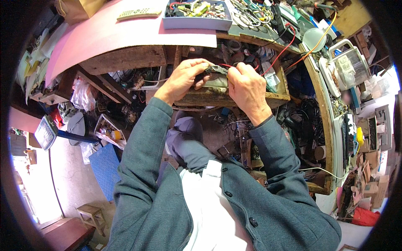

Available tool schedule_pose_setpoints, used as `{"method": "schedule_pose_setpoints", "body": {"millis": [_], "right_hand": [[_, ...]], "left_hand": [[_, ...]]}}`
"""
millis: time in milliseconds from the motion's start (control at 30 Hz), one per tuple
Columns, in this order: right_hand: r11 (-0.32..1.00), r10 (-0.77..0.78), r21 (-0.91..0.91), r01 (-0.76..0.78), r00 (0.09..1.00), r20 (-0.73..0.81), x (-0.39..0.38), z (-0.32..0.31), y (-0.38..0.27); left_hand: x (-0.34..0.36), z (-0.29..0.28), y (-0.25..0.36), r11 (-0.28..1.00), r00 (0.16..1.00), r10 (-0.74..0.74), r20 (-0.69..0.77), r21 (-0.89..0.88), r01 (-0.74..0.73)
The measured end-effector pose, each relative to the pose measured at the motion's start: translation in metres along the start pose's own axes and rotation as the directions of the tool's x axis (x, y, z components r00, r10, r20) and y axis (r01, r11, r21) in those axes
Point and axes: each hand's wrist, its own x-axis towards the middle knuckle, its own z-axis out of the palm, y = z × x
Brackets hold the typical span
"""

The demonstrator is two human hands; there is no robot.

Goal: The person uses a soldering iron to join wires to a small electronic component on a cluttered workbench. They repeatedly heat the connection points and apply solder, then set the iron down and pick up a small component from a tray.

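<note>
Above an open wooden drawer (197,100), both hands hold a small grey-green piece (217,70) with dark, uneven edges, whose kind I cannot make out. My left hand (181,80) pinches its left end between thumb and fingers. My right hand (248,88) is closed at its right end, with the fingers curled and partly hidden. A red wire (226,65) shows just behind the piece, between the hands. Beneath them, a pale flat thing (215,82) lies along the drawer's front.
A pink sheet (125,39) covers the bench ahead, bearing a blue-grey box (197,24) of small parts and a remote control (139,14). Red test leads (289,39) trail at the right. Tangled black cables (303,117) fill the space below; a scale (46,131) stands left.
</note>
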Motion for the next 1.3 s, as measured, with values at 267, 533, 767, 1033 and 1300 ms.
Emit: {"method": "schedule_pose_setpoints", "body": {"millis": [267, 533, 767, 1033, 1300], "right_hand": [[0.987, 0.099, 0.116, -0.112, 0.989, 0.109, 0.001, 0.000, 0.005], [0.827, 0.267, 0.402, -0.393, 0.904, 0.334, -0.001, 0.002, 0.012], [0.260, 0.242, 0.621, -0.739, 0.673, 0.699, 0.000, 0.004, 0.016], [0.292, 0.244, 0.614, -0.733, 0.678, 0.693, 0.014, -0.019, 0.017], [0.711, 0.250, 0.493, -0.501, 0.836, 0.489, -0.003, -0.014, 0.012]], "left_hand": [[0.000, 0.001, -0.002, 0.995, 0.997, 0.069, 0.017, 0.071, -0.070], [-0.002, 0.007, -0.001, 0.974, 0.992, 0.119, -0.043, 0.197, -0.108], [-0.003, 0.007, 0.000, 0.963, 0.992, 0.118, -0.035, 0.246, -0.106], [-0.004, 0.007, -0.001, 0.954, 0.986, 0.147, -0.075, 0.274, -0.121], [-0.006, 0.011, -0.002, 0.943, 0.967, 0.200, -0.157, 0.299, -0.147]]}}
